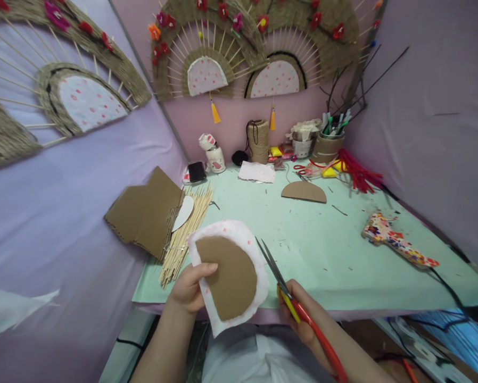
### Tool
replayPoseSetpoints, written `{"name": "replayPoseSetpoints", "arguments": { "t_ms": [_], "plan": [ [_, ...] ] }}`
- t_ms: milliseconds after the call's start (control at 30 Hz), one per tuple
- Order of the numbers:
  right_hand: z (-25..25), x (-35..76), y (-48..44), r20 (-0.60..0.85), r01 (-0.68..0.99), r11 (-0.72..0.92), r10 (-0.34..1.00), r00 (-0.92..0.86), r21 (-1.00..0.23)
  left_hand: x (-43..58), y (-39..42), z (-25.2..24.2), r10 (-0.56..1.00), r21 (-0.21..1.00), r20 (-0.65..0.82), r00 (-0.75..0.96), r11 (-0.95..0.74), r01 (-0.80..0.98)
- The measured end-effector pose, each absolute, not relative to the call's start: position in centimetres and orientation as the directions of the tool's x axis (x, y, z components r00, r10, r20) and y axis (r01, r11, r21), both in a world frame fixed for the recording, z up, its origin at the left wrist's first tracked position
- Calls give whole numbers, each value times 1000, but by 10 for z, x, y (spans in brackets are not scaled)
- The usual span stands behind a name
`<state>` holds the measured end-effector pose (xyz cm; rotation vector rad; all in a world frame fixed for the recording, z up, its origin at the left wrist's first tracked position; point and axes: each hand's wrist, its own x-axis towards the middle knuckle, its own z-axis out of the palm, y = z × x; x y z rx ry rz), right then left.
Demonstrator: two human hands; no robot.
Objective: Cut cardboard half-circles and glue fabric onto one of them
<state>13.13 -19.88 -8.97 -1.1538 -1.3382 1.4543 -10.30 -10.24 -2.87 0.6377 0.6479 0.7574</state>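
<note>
My left hand (191, 284) pinches the left edge of a brown cardboard half-round (233, 276), thumb on top. Beneath the cardboard lies a larger white cloth with pink dots (261, 266), whose margin shows all around it. The piece is held over the table's front edge. In my right hand (303, 314) are scissors with red and yellow handles (316, 332). Their blades are slightly apart and point up and left, close to the cloth's right edge.
Thin wooden sticks (187, 234) and folded cardboard (147, 213) lie left. A cardboard half-round (304, 192) sits farther back. A flowered glue gun (398, 242) with a cord is right. Twine (258, 141), jars and red stems (356, 170) line the back.
</note>
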Motion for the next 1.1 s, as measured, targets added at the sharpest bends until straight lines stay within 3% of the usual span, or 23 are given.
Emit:
{"name": "replayPoseSetpoints", "arguments": {
  "t_ms": [200,567,1100],
  "plan": [
    [-74,141,-192,-122,-76,-153,941,-315,-985,-104,-97,-25,716,725,-302,629,601,-336],
    [-58,151,-189,-112,86,-88,932,-343,-992,-101,-98,-28,680,693,-340,650,648,-316],
    [-60,151,-189,-109,124,-71,936,-335,-990,-95,-103,-31,678,637,-390,623,687,-348]
  ]
}}
